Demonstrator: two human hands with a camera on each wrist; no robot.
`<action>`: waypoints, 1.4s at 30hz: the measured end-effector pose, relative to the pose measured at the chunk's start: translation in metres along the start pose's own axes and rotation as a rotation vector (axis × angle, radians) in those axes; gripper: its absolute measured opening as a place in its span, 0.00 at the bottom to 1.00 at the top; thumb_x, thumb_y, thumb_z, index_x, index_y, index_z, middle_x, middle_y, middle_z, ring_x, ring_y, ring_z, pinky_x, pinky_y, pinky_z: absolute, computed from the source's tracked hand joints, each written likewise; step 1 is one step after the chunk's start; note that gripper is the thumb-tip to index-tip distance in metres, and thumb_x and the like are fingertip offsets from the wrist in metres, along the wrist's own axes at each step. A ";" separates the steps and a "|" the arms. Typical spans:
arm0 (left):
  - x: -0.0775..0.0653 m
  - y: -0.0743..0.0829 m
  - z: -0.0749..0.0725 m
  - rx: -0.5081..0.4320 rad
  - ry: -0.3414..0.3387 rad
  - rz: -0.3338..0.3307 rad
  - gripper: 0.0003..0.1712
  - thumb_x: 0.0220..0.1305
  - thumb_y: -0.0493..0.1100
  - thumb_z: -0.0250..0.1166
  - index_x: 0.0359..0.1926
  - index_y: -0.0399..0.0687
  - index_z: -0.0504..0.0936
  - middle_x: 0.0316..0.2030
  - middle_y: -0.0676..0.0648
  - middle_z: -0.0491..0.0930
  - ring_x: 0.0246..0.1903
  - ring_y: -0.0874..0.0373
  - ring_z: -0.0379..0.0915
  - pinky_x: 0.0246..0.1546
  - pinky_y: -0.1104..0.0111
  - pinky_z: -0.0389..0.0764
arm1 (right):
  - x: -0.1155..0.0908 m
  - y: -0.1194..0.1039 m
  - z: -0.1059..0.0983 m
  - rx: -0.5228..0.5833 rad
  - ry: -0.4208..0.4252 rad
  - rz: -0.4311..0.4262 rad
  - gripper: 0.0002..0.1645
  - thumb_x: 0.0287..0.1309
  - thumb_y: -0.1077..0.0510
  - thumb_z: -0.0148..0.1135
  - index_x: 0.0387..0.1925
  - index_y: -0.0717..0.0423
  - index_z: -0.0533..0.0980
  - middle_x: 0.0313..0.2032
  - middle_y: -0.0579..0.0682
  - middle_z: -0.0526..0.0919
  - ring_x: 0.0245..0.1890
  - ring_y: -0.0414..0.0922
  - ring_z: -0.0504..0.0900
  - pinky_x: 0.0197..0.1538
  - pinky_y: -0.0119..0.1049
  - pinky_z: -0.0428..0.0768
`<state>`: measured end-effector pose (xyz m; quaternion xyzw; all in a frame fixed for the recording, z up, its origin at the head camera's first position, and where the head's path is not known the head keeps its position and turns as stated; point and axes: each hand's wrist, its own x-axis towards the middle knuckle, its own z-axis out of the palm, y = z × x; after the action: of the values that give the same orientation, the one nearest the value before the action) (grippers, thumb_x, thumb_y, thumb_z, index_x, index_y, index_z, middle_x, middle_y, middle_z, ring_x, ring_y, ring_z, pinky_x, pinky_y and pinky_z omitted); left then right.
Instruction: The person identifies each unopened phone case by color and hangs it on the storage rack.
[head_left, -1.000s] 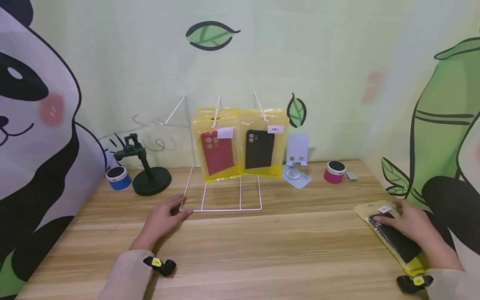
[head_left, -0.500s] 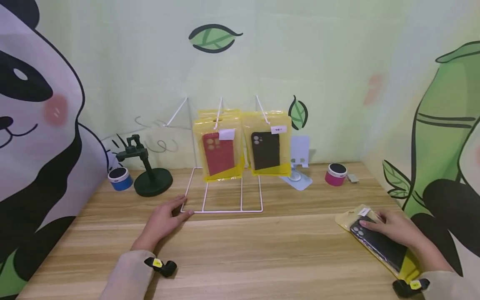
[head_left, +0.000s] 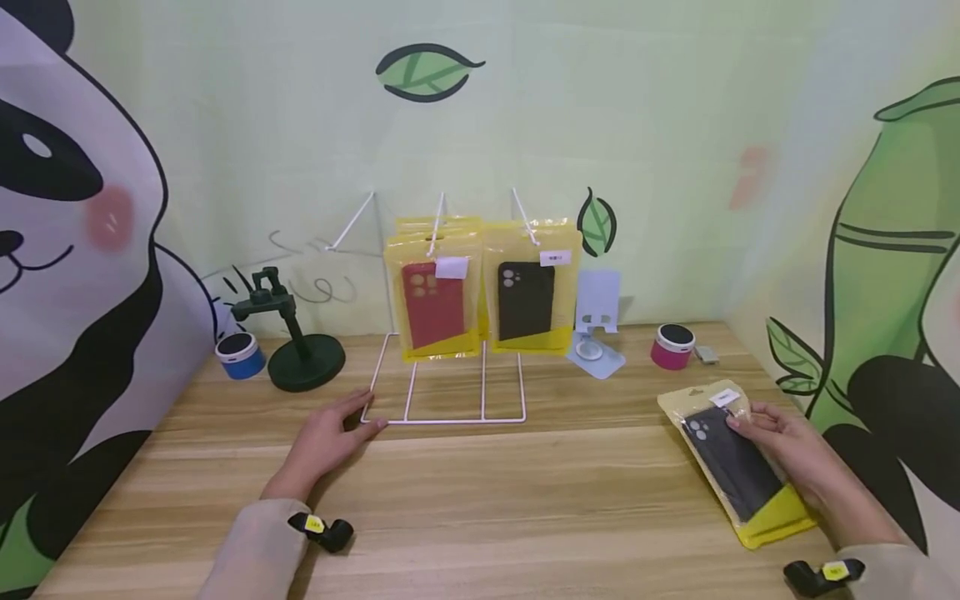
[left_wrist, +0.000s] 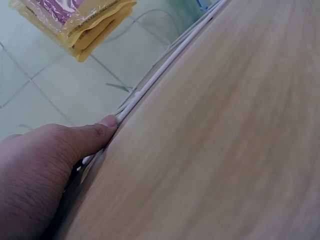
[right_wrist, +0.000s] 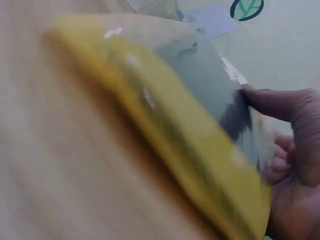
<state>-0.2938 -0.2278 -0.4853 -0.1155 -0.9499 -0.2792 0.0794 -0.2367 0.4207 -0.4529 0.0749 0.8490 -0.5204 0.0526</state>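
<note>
My right hand (head_left: pixel 783 442) grips the right edge of a packaged phone case (head_left: pixel 731 462), thumb on the front. Its yellow and clear bag has a white label and a dark case inside. The right wrist view shows the bag (right_wrist: pixel 200 135) blurred, tilted above the table. My left hand (head_left: pixel 326 442) holds the front left corner of a white wire display rack (head_left: pixel 442 422), its thumb (left_wrist: pixel 97 135) on the front wire. From the rack's hooks hang bagged phone cases, a red case (head_left: pixel 435 308) in front on the middle hook and a black case (head_left: pixel 527 300) on the right one.
On the left stand a dark green stand (head_left: pixel 306 362) and a blue round jar-like item (head_left: pixel 240 357). Right of the rack are a light blue phone stand (head_left: pixel 597 300), a pink round item (head_left: pixel 672 347) and a small grey piece (head_left: pixel 706 355). The left hook (head_left: pixel 350 222) carries nothing.
My right hand has lifted the packaged phone case from the right side of the table and brought it leftward, its front turned more upright. My left hand stays on the rack's corner.
</note>
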 end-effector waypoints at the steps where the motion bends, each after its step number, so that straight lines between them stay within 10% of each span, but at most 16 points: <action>1: 0.000 0.000 0.000 -0.001 -0.001 0.001 0.40 0.66 0.63 0.65 0.71 0.45 0.71 0.71 0.43 0.67 0.71 0.41 0.59 0.70 0.42 0.60 | 0.000 0.000 0.002 0.052 0.005 -0.001 0.50 0.65 0.37 0.62 0.72 0.66 0.57 0.59 0.54 0.77 0.47 0.32 0.77 0.43 0.27 0.80; 5: -0.001 0.000 -0.002 -0.008 -0.001 0.006 0.40 0.67 0.62 0.65 0.71 0.44 0.72 0.71 0.42 0.68 0.71 0.40 0.59 0.70 0.42 0.60 | 0.003 0.000 0.015 0.217 -0.009 -0.007 0.48 0.66 0.43 0.65 0.73 0.64 0.56 0.51 0.38 0.78 0.43 0.25 0.77 0.46 0.26 0.81; 11: 0.000 -0.004 -0.004 0.001 0.007 0.011 0.40 0.66 0.63 0.65 0.71 0.44 0.72 0.71 0.42 0.68 0.71 0.39 0.60 0.69 0.42 0.60 | 0.011 -0.009 0.036 0.280 -0.051 -0.024 0.52 0.66 0.44 0.65 0.77 0.65 0.51 0.60 0.46 0.77 0.45 0.25 0.78 0.49 0.24 0.80; 17: 0.001 -0.007 -0.007 -0.002 0.011 0.010 0.40 0.66 0.63 0.65 0.71 0.44 0.72 0.71 0.42 0.67 0.71 0.39 0.60 0.70 0.42 0.59 | 0.025 -0.018 0.047 0.464 0.012 -0.082 0.22 0.64 0.48 0.69 0.57 0.45 0.74 0.40 0.31 0.85 0.41 0.31 0.82 0.44 0.26 0.82; 30: -0.008 -0.008 -0.006 -0.006 0.022 0.010 0.39 0.66 0.61 0.66 0.70 0.43 0.73 0.70 0.41 0.69 0.71 0.39 0.61 0.69 0.42 0.61 | 0.063 -0.049 0.086 0.707 0.107 -0.261 0.14 0.63 0.56 0.70 0.49 0.47 0.79 0.39 0.39 0.87 0.36 0.36 0.86 0.39 0.30 0.85; 37: -0.004 -0.004 -0.003 -0.005 0.028 0.016 0.40 0.66 0.62 0.66 0.70 0.44 0.73 0.70 0.42 0.69 0.70 0.40 0.61 0.69 0.43 0.61 | 0.059 -0.105 0.068 0.811 0.216 -0.347 0.15 0.60 0.57 0.73 0.48 0.50 0.81 0.38 0.43 0.87 0.36 0.38 0.85 0.39 0.29 0.85; 42: -0.001 -0.002 0.000 -0.012 0.019 0.029 0.40 0.66 0.62 0.65 0.70 0.44 0.72 0.70 0.42 0.69 0.71 0.40 0.61 0.69 0.43 0.61 | 0.033 -0.171 0.044 0.867 0.302 -0.581 0.12 0.58 0.62 0.73 0.44 0.62 0.84 0.36 0.49 0.87 0.32 0.42 0.86 0.37 0.31 0.86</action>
<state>-0.2939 -0.2300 -0.4866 -0.1272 -0.9456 -0.2850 0.0920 -0.3001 0.3076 -0.3291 -0.0741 0.5404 -0.7994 -0.2517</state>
